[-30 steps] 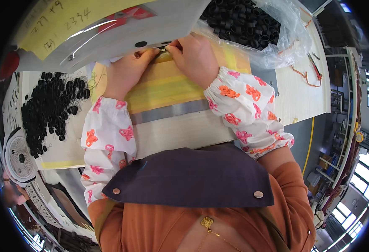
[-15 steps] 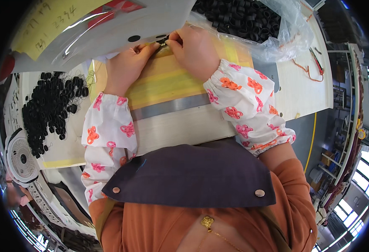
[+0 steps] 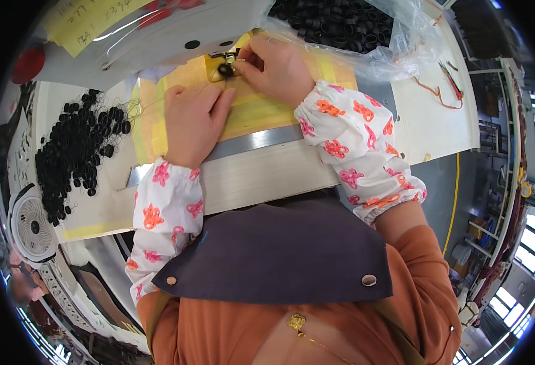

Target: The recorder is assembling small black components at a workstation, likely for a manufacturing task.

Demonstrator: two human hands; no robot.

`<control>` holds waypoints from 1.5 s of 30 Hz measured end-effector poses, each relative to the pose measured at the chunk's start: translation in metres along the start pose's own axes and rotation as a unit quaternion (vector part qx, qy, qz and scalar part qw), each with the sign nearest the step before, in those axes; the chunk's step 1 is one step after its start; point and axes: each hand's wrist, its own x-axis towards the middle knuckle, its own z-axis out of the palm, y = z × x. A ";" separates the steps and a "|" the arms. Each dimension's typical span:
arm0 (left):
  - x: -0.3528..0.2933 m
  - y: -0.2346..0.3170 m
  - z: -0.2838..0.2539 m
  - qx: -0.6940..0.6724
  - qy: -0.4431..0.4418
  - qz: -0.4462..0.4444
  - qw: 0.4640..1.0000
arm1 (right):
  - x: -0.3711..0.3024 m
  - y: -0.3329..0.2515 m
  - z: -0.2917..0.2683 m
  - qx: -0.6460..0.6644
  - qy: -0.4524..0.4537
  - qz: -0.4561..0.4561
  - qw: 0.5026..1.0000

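A small black loop (image 3: 225, 70) hangs by the metal presser foot (image 3: 229, 57) of a sewing machine (image 3: 152, 52). At its right edge, the thumb and fingertips of my right hand (image 3: 277, 68) are pinched together on it. Below and left of the loop, my left hand (image 3: 195, 120) lies low over the machine bed, back up. Its fingers curl under and the thumb points toward the loop; what they hold, if anything, is hidden. Thin dark threads run from the loop area leftward past my left hand.
A tangled pile of black loops (image 3: 79, 158) joined by threads lies on the table at left, near a white fan (image 3: 33, 226). A clear plastic bag (image 3: 410, 52) of black loops (image 3: 334, 24) stands at back right. Red-handled snippers (image 3: 453, 82) lie beyond it.
My left hand has drawn back from the presser foot toward me, away from my right hand. The black loop and the presser foot now show. My right hand has stayed close by.
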 end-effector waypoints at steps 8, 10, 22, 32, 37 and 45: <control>-0.050 -0.073 -0.053 0.093 0.024 -0.195 0.976 | 0.009 0.016 -0.056 -0.256 0.114 -0.022 0.960; -0.040 -0.064 -0.053 -0.228 0.081 -0.361 0.901 | 0.013 0.015 -0.060 -0.336 0.095 -0.006 0.937; 0.015 -0.020 0.008 0.072 -0.014 -0.132 0.989 | 0.014 0.016 -0.051 -0.420 0.018 0.043 0.906; -0.050 -0.124 -0.057 0.245 0.073 -0.127 0.959 | 0.019 0.014 -0.066 -0.309 0.049 0.015 0.950; -0.081 -0.176 -0.100 0.343 0.073 -0.242 0.905 | 0.017 -0.016 -0.050 0.094 -0.040 0.111 0.989; 0.000 -0.047 -0.019 0.085 0.041 -0.061 0.994 | 0.012 -0.018 -0.024 0.323 -0.137 0.304 0.886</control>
